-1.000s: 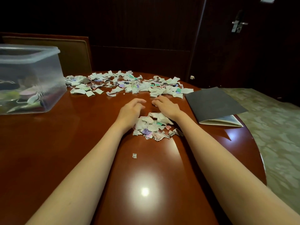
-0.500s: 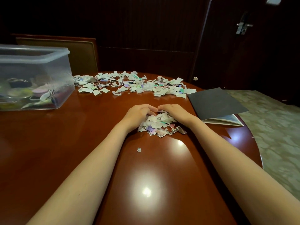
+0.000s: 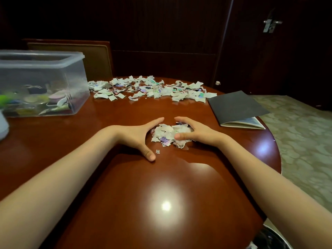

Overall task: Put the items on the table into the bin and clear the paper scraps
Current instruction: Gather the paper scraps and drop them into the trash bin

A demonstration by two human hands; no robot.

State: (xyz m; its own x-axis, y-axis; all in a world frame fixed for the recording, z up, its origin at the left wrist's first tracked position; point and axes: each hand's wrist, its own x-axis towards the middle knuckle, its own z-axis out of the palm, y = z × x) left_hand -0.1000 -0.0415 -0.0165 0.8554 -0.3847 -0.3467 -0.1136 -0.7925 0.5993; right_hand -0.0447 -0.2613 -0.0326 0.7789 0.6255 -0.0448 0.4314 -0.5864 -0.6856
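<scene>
The scrap pile lies on the bench between your hands, left hand spread flat beside it, right hand curled round it.

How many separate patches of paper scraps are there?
3: a small heap between left hand and right hand, wide scatter along far edge, stray scrap by left thumb. Others may be hidden.

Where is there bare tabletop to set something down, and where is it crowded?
Free: near tabletop between the forearms, and the strip between the bin and the left hand. Crowded: far scraps, the scrap pile cupped by the right hand, the booklet.
</scene>
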